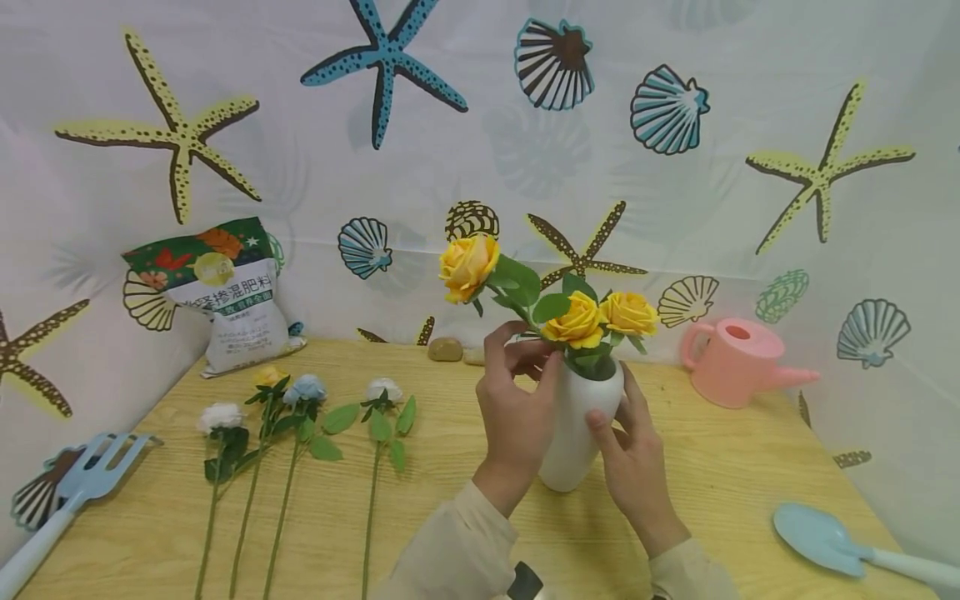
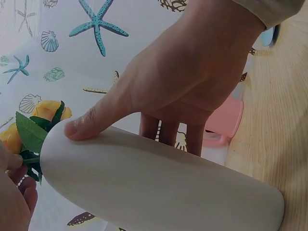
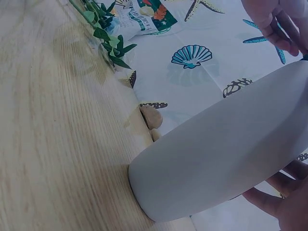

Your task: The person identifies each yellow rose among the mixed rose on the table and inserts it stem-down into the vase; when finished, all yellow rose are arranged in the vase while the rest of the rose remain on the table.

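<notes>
Take the smooth white slender vase (image 1: 573, 425) as the dial's centre, with 12 o'clock straight ahead of the person. Nearest are the beige sleeves (image 1: 457, 550), coming in around 6. At 4 o'clock a light-blue trowel (image 1: 817, 537) lies on the pale wood-grain surface (image 1: 450, 454), its handle running out of view. At 8 to 9 lies a light-blue, four-tined hand fork (image 1: 93, 482).

Farther in, at 9, long-stemmed flowers lie with their heads toward 12: one white (image 1: 221, 417), one yellow (image 1: 268, 375), one blue (image 1: 306, 389) and, apart from these, a second white (image 1: 384, 388).

The vase stands with its base on the surface. Of the hands, the right hand (image 1: 633, 450) grips its body, thumb in front and fingers behind; the left hand (image 1: 521, 408) pinches a green stem at its mouth. Two yellow roses (image 1: 576, 321) sit above the mouth; a third yellow rose (image 1: 468, 267) leans toward 10.

Toward the back, a pink watering can (image 1: 738, 362) is at 2, spout toward 3; rounded tan stones (image 1: 445, 349) are at 11; a green-and-white printed bag (image 1: 251, 329) stands at 10. Behind hangs white cloth (image 1: 450, 167) printed with starfish and shells.
</notes>
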Action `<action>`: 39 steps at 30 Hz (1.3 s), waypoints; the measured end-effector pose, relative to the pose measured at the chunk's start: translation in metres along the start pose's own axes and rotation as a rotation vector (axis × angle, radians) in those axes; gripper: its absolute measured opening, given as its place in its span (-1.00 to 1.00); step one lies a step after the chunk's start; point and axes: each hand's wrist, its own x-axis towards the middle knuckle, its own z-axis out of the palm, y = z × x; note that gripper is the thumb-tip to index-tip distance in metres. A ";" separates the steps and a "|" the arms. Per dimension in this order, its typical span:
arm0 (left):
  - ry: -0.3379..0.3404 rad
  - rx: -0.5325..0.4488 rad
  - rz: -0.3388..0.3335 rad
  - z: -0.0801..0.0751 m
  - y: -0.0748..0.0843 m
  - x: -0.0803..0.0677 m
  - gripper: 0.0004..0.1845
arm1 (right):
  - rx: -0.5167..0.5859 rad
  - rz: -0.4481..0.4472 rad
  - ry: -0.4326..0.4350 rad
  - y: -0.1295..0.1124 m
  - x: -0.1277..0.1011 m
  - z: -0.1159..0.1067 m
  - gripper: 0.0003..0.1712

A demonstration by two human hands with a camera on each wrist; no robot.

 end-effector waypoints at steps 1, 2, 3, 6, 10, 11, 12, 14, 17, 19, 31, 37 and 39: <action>-0.014 0.025 0.013 0.000 -0.001 0.000 -0.60 | 0.002 -0.002 0.002 0.000 0.000 0.000 -0.19; -0.028 0.047 0.021 0.001 -0.002 -0.001 -0.61 | 0.003 -0.005 0.005 0.000 0.000 0.000 -0.19; -0.042 0.069 0.028 0.001 -0.002 -0.001 -0.61 | 0.005 -0.006 0.007 0.001 0.000 0.000 -0.20; -0.077 0.118 0.041 0.000 -0.003 -0.002 -0.60 | 0.010 -0.013 0.013 0.001 0.000 0.000 -0.20; -0.075 0.101 0.037 -0.004 -0.002 0.001 -0.56 | 0.011 -0.018 0.013 0.001 0.000 0.001 -0.19; -0.064 0.076 0.035 -0.006 -0.001 0.003 -0.55 | 0.010 -0.015 0.012 0.000 0.000 0.001 -0.19; -0.051 0.047 0.039 -0.007 0.001 0.006 -0.55 | 0.009 -0.012 0.010 0.000 0.000 0.001 -0.19; -0.020 -0.029 0.048 -0.010 0.003 0.012 -0.53 | 0.010 -0.003 0.008 0.000 0.001 0.001 -0.19; 0.004 -0.142 0.061 -0.014 0.008 0.024 -0.52 | 0.011 0.011 0.001 0.000 0.001 0.001 -0.19; 0.003 -0.191 0.063 -0.015 0.011 0.029 -0.51 | 0.013 0.012 0.003 0.000 0.000 0.001 -0.19; -0.101 -0.217 -0.009 -0.010 0.014 0.022 -0.64 | 0.026 0.010 -0.004 0.000 0.001 0.000 -0.19; -0.069 -0.179 -0.024 -0.004 0.011 0.014 -0.77 | 0.024 0.019 -0.012 0.000 0.001 -0.001 -0.19; -0.050 -0.158 -0.015 -0.002 0.010 0.012 -0.80 | 0.029 0.019 -0.012 0.000 0.001 -0.001 -0.19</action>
